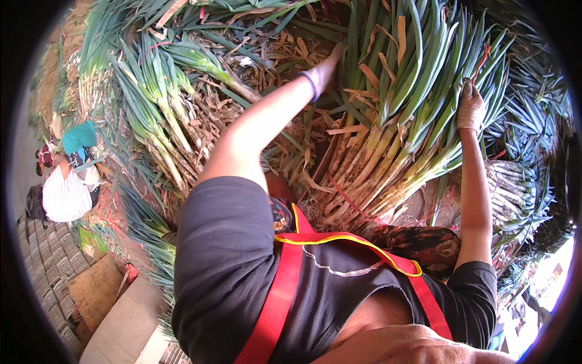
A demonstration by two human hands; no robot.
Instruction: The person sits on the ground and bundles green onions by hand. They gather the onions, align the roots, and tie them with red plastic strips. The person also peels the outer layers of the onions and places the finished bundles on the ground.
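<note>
Scallions (418, 91), dry leaves (297, 47) beside; bundles (515, 189) around

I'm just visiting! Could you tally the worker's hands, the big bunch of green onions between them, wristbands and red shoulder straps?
Hands, left hand and right hand: 2
Big bunch of green onions: 1
Purple wristband: 1
Red shoulder straps: 2
Total: 6

Brightly lit, white glare lower right, fisheye bending, black rim, edges perhaps soft
</note>
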